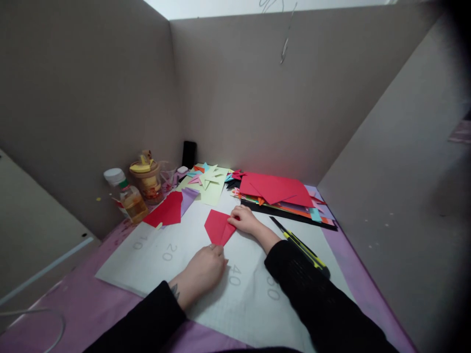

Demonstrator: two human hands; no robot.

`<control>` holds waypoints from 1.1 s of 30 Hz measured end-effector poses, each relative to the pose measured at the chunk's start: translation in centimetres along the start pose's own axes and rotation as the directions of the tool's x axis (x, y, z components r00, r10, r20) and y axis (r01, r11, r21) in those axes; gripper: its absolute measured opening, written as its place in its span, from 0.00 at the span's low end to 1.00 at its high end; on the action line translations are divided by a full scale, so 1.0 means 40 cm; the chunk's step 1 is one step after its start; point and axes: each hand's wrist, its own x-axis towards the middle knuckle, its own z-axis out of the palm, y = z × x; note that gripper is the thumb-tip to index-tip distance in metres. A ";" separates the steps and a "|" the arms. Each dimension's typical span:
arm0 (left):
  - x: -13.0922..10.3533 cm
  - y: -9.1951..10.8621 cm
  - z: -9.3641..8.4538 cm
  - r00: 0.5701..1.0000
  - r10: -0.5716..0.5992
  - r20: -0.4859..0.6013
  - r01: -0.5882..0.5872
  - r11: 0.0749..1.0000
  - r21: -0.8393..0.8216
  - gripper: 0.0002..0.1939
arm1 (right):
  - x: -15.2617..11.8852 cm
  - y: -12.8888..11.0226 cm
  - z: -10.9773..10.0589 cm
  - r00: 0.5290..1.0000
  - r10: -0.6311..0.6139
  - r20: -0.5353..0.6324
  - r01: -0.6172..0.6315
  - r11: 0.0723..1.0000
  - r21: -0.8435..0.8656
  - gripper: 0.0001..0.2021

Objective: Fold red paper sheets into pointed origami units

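Observation:
A folded piece of red paper (217, 225) lies on the white numbered sheet (198, 289) in front of me. At its lower corner, my left hand (205, 264) pinches the edge with curled fingers. My right hand (243, 219) grips its right side, the fingertips pressed onto the paper. A crease line runs down the red piece between the two hands. To the right of my right forearm rests a yellow-and-black utility knife (301, 245) with its blade pointing away from me.
Red paper sheets (279, 189) top a colourful stack at the back right. Folded paper stars (209, 177) lie at the back. Left are a red scrap (165, 208), a purple piece (189, 197), a bottle (133, 202) and a lidded cup (147, 181). Grey partitions (250, 88) enclose the table.

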 end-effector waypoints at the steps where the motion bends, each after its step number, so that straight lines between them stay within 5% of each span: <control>1: 0.004 0.001 -0.002 1.000 -0.011 0.009 0.011 1.000 0.010 0.15 | 0.002 0.000 0.002 1.000 0.006 -0.001 -0.006 1.000 -0.003 0.11; 10: 0.026 -0.013 0.029 0.994 -0.106 -0.039 0.108 0.993 0.049 0.13 | 0.000 -0.018 0.000 1.000 0.021 0.005 -0.021 0.999 -0.050 0.11; 20: 0.055 -0.040 0.054 0.954 -0.258 -0.156 0.226 0.954 -0.196 0.14 | 0.004 -0.021 0.003 1.000 0.022 0.016 -0.020 0.995 -0.098 0.11; 33: 0.065 -0.050 0.015 0.966 -0.244 0.090 0.243 0.970 0.021 0.22 | 0.007 -0.018 0.006 0.999 0.010 -0.038 -0.011 0.999 -0.032 0.11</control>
